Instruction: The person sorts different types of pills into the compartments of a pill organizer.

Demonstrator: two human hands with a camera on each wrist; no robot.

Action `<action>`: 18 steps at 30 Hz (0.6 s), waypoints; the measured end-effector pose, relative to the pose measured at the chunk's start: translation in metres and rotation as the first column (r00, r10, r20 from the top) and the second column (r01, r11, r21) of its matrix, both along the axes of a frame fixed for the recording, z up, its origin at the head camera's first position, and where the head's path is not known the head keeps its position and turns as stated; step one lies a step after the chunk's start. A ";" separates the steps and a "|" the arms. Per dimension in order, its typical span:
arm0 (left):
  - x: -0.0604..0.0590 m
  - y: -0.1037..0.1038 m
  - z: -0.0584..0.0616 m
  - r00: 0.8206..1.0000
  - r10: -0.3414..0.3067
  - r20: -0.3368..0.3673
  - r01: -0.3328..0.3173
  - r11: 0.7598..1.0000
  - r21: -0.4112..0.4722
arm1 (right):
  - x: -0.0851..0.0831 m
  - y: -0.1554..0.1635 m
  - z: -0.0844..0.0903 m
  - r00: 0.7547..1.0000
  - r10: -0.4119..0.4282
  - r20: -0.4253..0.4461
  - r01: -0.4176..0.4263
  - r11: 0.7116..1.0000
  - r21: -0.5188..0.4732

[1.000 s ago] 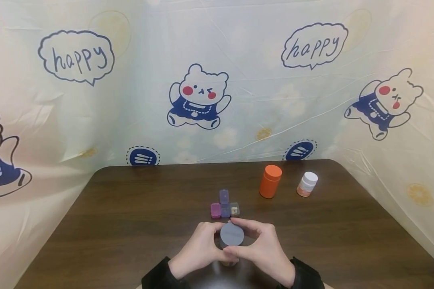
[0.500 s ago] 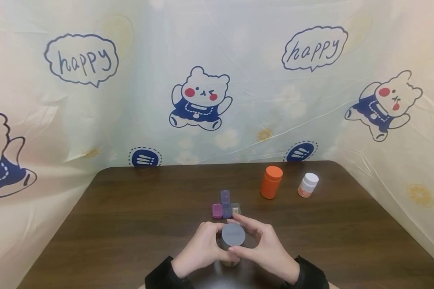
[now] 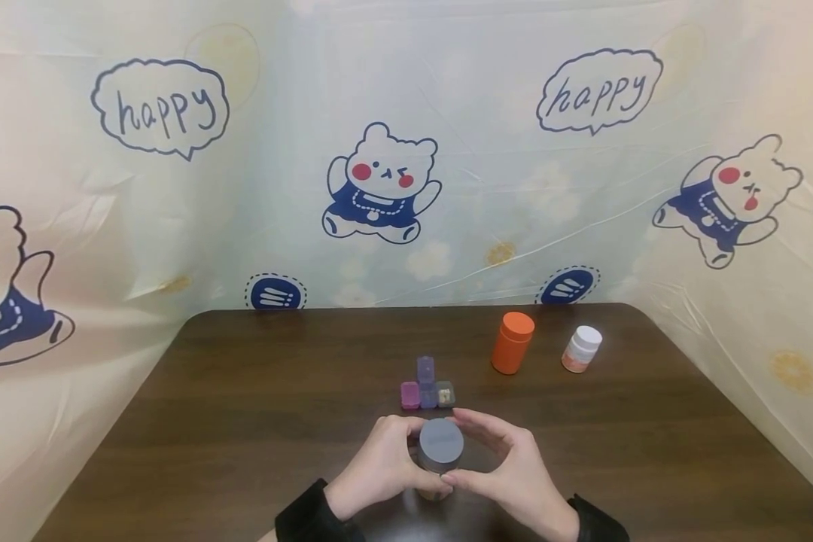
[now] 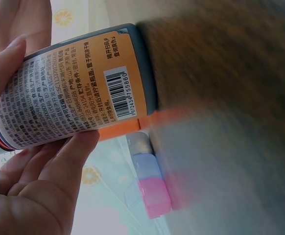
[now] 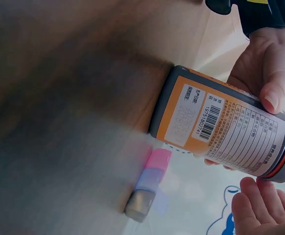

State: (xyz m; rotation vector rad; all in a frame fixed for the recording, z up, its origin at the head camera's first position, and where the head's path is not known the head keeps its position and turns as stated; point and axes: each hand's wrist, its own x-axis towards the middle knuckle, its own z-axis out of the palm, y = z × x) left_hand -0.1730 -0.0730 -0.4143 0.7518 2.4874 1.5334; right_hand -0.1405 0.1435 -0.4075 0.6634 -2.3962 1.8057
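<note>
Standing on the brown table (image 3: 244, 421) near its front edge: a labelled bottle (image 3: 440, 452) with a grey cap. Left hand (image 3: 379, 470) wrapped round its body. Right hand (image 3: 508, 467) curled about the cap, seemingly gripping. Just behind, small pill boxes (image 3: 427, 388).

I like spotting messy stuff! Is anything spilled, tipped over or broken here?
Nothing stands out. Both hands hold the grey-lidded bottle upright on the table; the pill boxes, orange bottle and white-capped bottle stand tidy.
</note>
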 end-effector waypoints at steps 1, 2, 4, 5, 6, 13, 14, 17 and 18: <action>0.000 0.000 0.000 1.000 -0.004 -0.004 0.004 1.000 0.002 | -0.001 0.000 -0.001 1.000 0.014 -0.005 -0.014 1.000 0.002; 0.000 0.000 0.000 1.000 -0.007 -0.011 0.007 1.000 0.002 | -0.002 -0.001 -0.002 1.000 0.027 -0.010 -0.027 1.000 0.007; 0.000 0.001 0.000 1.000 -0.008 -0.024 0.008 1.000 -0.001 | -0.004 -0.002 -0.004 0.998 0.053 -0.019 -0.053 0.998 0.018; 0.000 0.001 0.000 1.000 -0.008 -0.030 0.008 1.000 -0.002 | -0.005 -0.002 -0.004 0.998 0.064 -0.020 -0.063 0.998 0.024; 0.000 0.001 0.000 0.999 -0.009 -0.034 0.009 1.000 -0.005 | -0.006 -0.003 -0.005 0.997 0.070 -0.019 -0.069 0.997 0.030; 0.000 0.001 0.000 0.999 0.004 -0.041 -0.005 1.000 -0.018 | -0.013 -0.012 -0.004 0.995 0.084 0.048 -0.087 0.994 0.066; 0.000 0.001 0.000 0.999 0.005 -0.042 -0.006 1.000 -0.017 | -0.014 -0.014 -0.003 0.994 0.088 0.059 -0.091 0.994 0.064; 0.001 0.002 0.000 0.999 0.008 -0.038 -0.009 1.000 -0.014 | -0.017 -0.017 -0.002 0.993 0.097 0.070 -0.101 0.993 0.056; 0.001 0.002 0.000 0.999 0.010 -0.038 -0.010 1.000 -0.012 | -0.018 -0.019 -0.002 0.993 0.102 0.064 -0.105 0.993 0.055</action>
